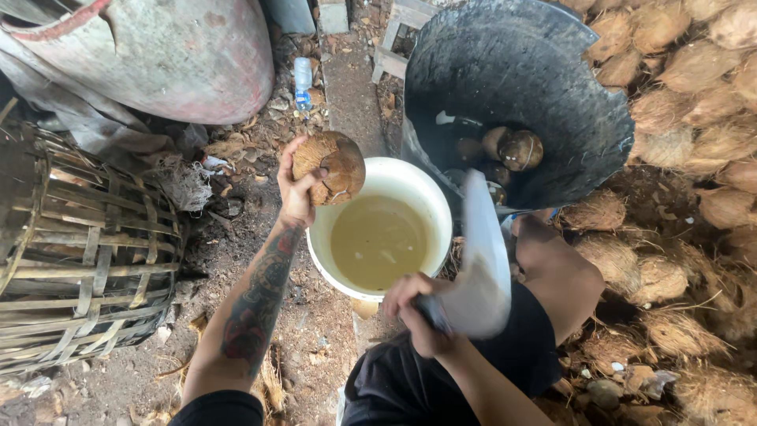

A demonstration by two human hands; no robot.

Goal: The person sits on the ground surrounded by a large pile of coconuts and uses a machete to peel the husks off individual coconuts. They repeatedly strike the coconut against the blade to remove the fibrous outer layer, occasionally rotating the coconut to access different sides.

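Note:
My left hand (298, 188) grips a brown husked coconut (333, 166) and holds it over the near-left rim of a white bucket (315, 237) that is filled with cloudy yellowish liquid. My right hand (418, 312) is closed on the handle of a broad cleaver (481, 260), whose pale blade stands upright, motion-blurred, just right of the bucket. The blade is a little apart from the coconut.
A large black tub (512, 71) behind the bucket holds several coconuts. A heap of fibrous coconuts (694, 158) fills the right side. A woven bamboo basket (79, 252) lies at left, beside a big rusty drum (165, 55). My knee (552, 260) is bent at right.

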